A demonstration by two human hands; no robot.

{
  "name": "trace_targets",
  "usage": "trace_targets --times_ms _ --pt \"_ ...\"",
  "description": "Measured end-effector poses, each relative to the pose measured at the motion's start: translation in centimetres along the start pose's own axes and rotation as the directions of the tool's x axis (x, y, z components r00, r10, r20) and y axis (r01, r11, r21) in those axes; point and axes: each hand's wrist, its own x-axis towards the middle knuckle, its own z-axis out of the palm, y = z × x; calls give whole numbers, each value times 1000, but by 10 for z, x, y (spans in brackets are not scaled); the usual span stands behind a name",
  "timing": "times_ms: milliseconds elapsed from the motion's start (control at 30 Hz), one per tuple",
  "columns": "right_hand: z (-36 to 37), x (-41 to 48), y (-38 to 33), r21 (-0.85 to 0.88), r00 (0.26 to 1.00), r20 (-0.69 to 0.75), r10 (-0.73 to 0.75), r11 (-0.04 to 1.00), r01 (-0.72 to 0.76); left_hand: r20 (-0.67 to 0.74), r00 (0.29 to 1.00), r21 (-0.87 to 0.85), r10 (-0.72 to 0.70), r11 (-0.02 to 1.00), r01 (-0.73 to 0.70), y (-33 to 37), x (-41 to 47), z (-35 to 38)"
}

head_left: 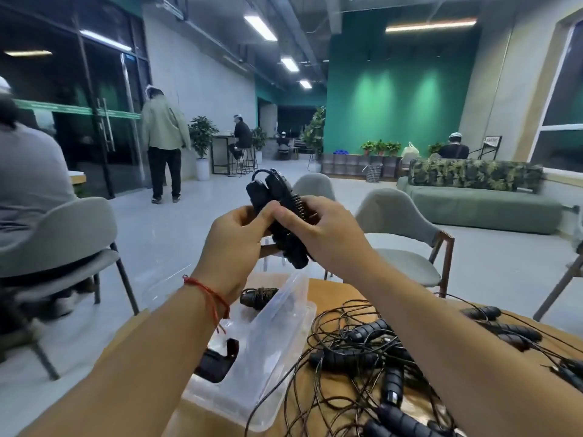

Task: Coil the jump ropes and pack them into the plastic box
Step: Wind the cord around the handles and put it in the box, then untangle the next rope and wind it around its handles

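Note:
I hold a black jump rope (277, 197) raised above the table, its two handles side by side with cord wound round them. My left hand (235, 244) grips the handles from the left, thumb on top. From the right, my right hand (325, 234) pinches the wound cord. Below stands the clear plastic box (277, 348), holding a coiled black rope (258, 298) at its far end and another black handle (217, 362) at its near end. A tangle of loose black jump ropes (385, 351) lies on the wooden table (328, 294) to the right of the box.
More rope handles (504, 329) lie at the table's right edge. Grey chairs (400, 234) stand beyond the table, another (63, 241) at the left with a seated person. A green sofa (479, 206) is at the back right. A person (164, 143) walks away at the left.

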Motion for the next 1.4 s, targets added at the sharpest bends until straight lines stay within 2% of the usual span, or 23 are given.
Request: trace_targets --times_ms 133,200,233,300,367,433,500,533,633,767,933,1033,1133,1200,1267,1400 --pt "17 19 -2 59 974 202 103 991 -117 -7 996 68 -92 993 92 -9 14 -37" --pt "29 29 5 24 956 260 137 989 -148 -6 995 307 -100 947 97 -16 21 -55" --pt "37 35 12 -21 948 279 156 988 -156 -20 997 486 -71 871 71 -24 25 -65" --pt "52 53 29 -191 925 309 221 967 -167 -62 996 776 59 630 11 -39 32 -82" --pt "68 70 44 -454 872 364 327 880 -140 -86 987 878 138 479 10 -53 40 -97" --pt "84 78 53 -634 803 422 420 770 -69 -99 995 888 24 453 77 -61 44 -105" --pt "100 82 55 -698 721 498 482 716 4 -88 989 878 -120 459 134 -64 47 -105" --pt "111 84 60 -711 681 529 507 703 29 -83 986 875 -144 463 141 -67 47 -105" --pt "142 92 78 -757 579 571 582 646 97 -78 991 885 -112 449 121 -69 46 -103" --pt "176 94 103 -804 488 575 657 566 185 -91 994 911 -65 398 110 -77 47 -108" --pt "192 89 118 -803 339 596 728 543 245 -82 994 936 -71 336 102 -76 46 -107" --pt "195 87 125 -790 324 613 721 570 227 -63 995 956 -77 282 83 -77 48 -103" --pt "195 90 128 -793 400 604 690 573 209 -55 996 962 -68 265 71 -78 47 -103" --pt "197 91 129 -777 433 627 647 555 297 -54 996 962 -70 263 70 -78 47 -104" --pt "204 90 132 -761 433 649 626 531 374 -51 996 963 -72 261 69 -77 46 -103" --pt "202 91 132 -767 368 641 673 561 310 -39 996 967 -82 248 58 -76 45 -102"
